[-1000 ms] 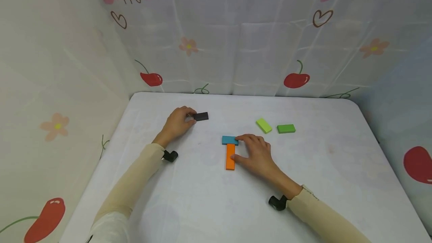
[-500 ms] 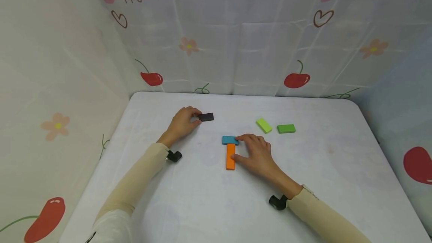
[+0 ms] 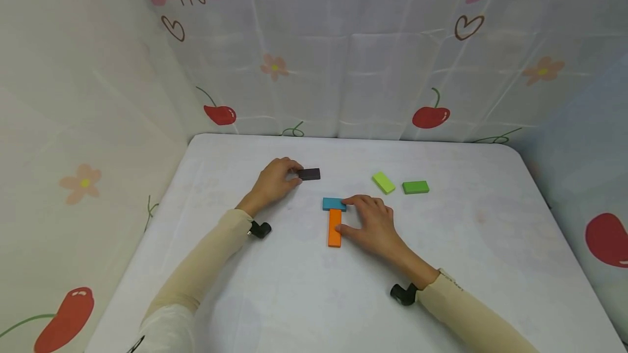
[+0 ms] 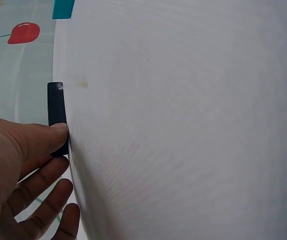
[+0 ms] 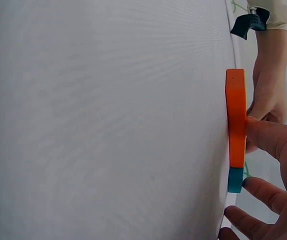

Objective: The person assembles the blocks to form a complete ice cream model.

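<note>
My left hand (image 3: pixel 276 180) pinches one end of a small black block (image 3: pixel 310 174) between thumb and fingers. In the left wrist view the thumb lies across the black block (image 4: pixel 56 102). A blue block (image 3: pixel 331 204) lies crosswise against the far end of an orange block (image 3: pixel 334 230), forming a T on the table. My right hand (image 3: pixel 375 225) is spread beside them. Its thumb touches the orange block (image 5: pixel 236 115), and its index fingertip is at the right end of the blue block (image 5: pixel 235 180).
A lime-yellow block (image 3: pixel 384 182) and a green block (image 3: pixel 415 187) lie apart on the white table (image 3: pixel 471 244), to the right of the T. Printed curtains (image 3: pixel 343 53) rise behind the table's far edge.
My left hand has moved right and slightly nearer with the black block, toward the blue one. The right hand and the other blocks have stayed in place.
</note>
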`<state>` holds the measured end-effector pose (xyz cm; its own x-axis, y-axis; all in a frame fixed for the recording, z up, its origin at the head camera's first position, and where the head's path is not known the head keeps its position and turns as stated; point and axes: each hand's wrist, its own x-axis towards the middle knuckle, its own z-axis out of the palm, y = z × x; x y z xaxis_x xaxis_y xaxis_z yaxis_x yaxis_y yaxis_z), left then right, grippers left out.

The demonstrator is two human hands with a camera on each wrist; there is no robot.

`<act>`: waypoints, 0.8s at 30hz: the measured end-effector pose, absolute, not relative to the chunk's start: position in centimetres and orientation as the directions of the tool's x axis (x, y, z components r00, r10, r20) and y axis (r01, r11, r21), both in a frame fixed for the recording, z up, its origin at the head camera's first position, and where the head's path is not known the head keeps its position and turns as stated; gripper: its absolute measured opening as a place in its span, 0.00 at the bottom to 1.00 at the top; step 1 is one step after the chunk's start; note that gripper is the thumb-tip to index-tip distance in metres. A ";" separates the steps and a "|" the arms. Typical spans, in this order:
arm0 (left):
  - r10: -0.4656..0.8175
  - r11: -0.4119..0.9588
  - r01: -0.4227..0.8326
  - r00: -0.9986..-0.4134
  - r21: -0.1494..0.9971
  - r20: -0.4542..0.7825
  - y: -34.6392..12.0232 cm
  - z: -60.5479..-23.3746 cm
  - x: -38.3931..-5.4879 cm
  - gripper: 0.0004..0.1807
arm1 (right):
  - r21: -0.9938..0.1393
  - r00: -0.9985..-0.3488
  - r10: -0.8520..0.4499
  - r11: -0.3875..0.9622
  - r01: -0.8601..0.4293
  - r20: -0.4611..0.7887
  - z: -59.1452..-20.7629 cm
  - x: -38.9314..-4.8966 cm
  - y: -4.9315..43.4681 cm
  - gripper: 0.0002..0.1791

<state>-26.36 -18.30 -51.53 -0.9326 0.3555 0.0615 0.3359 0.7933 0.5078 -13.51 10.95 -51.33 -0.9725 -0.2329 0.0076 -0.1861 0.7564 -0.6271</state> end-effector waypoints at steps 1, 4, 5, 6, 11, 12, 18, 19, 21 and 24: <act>0.358 0.794 0.338 -0.932 0.506 0.061 -18.2 -51.5 -26.3 0.18 | -0.626 -0.973 -0.233 0.757 -0.185 0.006 -51.3 -13.5 10.9 0.34; 0.371 0.794 0.349 -0.927 0.498 0.059 -17.7 -51.4 -26.3 0.18 | -0.618 -0.972 -0.234 0.764 -0.186 0.003 -51.3 -13.6 10.9 0.35; 0.376 0.793 0.354 -0.925 0.495 0.060 -17.6 -51.4 -26.3 0.18 | -0.617 -0.972 -0.234 0.765 -0.185 0.001 -51.3 -13.6 10.9 0.35; 0.380 0.792 0.359 -0.923 0.493 0.062 -17.5 -51.5 -26.3 0.18 | -0.615 -0.972 -0.234 0.766 -0.185 0.001 -51.2 -13.6 10.9 0.35; 0.397 0.791 0.370 -0.916 0.487 0.052 -16.8 -51.7 -26.4 0.17 | -0.611 -0.972 -0.236 0.769 -0.187 0.000 -51.2 -13.6 10.8 0.35; 0.400 0.792 0.372 -0.915 0.485 0.049 -16.6 -51.7 -26.4 0.17 | -0.608 -0.972 -0.237 0.771 -0.189 0.001 -51.3 -13.6 10.8 0.35; 0.430 0.781 0.400 -0.901 0.480 0.051 -15.8 -51.5 -25.9 0.18 | -0.595 -0.971 -0.237 0.780 -0.192 0.002 -51.3 -13.7 10.8 0.35; 0.432 0.779 0.401 -0.900 0.482 0.050 -15.7 -51.5 -25.9 0.18 | -0.597 -0.971 -0.238 0.779 -0.191 0.001 -51.3 -13.7 10.8 0.35; 0.438 0.777 0.406 -0.897 0.481 0.050 -15.5 -51.5 -25.8 0.18 | -0.601 -0.971 -0.238 0.776 -0.191 0.001 -51.3 -13.7 10.9 0.35; 0.443 0.774 0.411 -0.895 0.482 0.052 -15.2 -51.5 -25.6 0.17 | -0.606 -0.971 -0.240 0.772 -0.193 0.004 -51.3 -13.6 10.9 0.35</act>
<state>-25.63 -15.24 -51.53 -0.8950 0.4431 0.0521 0.4111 0.7736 0.4823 -13.64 10.90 -51.32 -0.9709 -0.2396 0.0038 -0.1930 0.7720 -0.6056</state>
